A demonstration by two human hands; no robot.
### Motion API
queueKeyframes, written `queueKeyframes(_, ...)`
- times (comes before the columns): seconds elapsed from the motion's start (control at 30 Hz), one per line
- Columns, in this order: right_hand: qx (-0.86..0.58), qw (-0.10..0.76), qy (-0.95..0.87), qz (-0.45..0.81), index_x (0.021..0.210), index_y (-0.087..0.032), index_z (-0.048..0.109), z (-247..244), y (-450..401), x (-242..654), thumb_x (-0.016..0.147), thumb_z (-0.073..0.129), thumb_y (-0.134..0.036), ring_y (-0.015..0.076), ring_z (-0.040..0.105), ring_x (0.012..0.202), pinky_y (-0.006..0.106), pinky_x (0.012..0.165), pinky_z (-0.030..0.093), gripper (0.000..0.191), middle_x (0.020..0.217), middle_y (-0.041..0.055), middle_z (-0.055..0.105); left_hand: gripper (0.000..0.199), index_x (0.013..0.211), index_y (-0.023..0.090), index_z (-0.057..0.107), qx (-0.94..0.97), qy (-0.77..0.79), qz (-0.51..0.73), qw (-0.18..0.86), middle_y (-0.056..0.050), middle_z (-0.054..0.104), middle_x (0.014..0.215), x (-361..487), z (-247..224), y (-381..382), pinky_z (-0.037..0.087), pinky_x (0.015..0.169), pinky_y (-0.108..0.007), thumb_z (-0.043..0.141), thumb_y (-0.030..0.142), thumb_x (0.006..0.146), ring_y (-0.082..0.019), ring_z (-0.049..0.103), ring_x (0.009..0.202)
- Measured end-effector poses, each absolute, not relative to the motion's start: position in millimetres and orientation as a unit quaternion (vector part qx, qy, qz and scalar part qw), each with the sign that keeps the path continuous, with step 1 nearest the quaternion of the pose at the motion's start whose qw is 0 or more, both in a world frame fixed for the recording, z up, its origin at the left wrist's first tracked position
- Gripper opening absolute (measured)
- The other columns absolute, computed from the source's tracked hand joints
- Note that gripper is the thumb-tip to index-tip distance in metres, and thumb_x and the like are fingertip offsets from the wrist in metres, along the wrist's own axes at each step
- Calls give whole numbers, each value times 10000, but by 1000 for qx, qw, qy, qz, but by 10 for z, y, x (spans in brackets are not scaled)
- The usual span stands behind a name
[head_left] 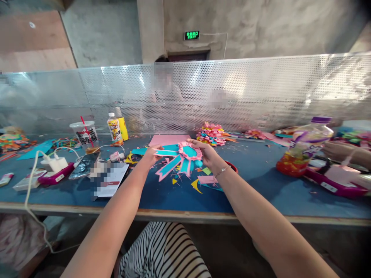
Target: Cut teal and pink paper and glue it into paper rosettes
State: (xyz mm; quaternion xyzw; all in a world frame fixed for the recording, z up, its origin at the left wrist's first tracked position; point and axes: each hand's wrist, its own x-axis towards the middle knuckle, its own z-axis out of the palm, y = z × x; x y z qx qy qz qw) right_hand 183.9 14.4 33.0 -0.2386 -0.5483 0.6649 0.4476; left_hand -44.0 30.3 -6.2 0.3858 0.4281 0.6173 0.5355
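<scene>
A pink and blue paper rosette (189, 151) with forked blue tails edged in pink is held over the table. My right hand (206, 151) is closed on the right rim of its frilled pink ring. Toward the left, my left hand (151, 156) pinches the end of one tail (166, 153), which stretches sideways from the ring. Two other tails hang down toward me. Yellow, green and pink paper scraps (197, 186) lie under and beside the rosette. A pink sheet (168, 139) lies just behind it.
A phone (85, 166), a white booklet (114, 180) and a charger on a power strip (56, 173) are at left. Behind stand a cup (84, 135) and a bottle (115, 129). At right are a large bottle (303, 148) and another person's arm (344, 154). A perforated screen (185, 96) backs the table.
</scene>
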Motion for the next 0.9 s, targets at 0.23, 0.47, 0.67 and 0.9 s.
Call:
queueKeyframes(0.23, -272, 435, -624, 590, 867, -186, 568, 137, 247, 1695, 579, 647, -139, 83, 530, 604, 197, 497, 428, 302, 826, 8, 583, 481, 754, 150, 572, 433, 382, 434, 692, -50, 577, 559, -270, 37, 103, 464, 552, -353, 454, 614, 707, -199, 577, 536)
queueKeyframes(0.47, -290, 459, -701, 462, 914, -186, 570, -60, 414, 1646, 602, 663, -240, 71, 496, 620, 209, 563, 428, 330, 807, -21, 551, 350, 907, 156, 610, 520, 357, 424, 650, -47, 613, 684, -220, 36, -2, 447, 633, -325, 620, 422, 680, -215, 596, 706)
queueKeyframes(0.67, -318, 527, -634, 468, 908, -204, 527, 14, 380, 1624, 574, 687, -304, 100, 520, 770, 231, 646, 446, 383, 1001, 14, 531, 492, 1028, 214, 587, 584, 384, 426, 575, -20, 621, 821, -255, -7, 47, 416, 611, -268, 713, 154, 557, -143, 562, 673)
queueKeyframes(0.9, -295, 480, -543, 623, 832, -232, 484, 114, 308, 1663, 686, 598, -417, 105, 533, 671, 252, 563, 484, 263, 842, -12, 541, 600, 1111, 211, 508, 527, 342, 588, 509, -21, 606, 890, -184, -22, 119, 446, 725, -281, 698, 138, 546, -130, 571, 749)
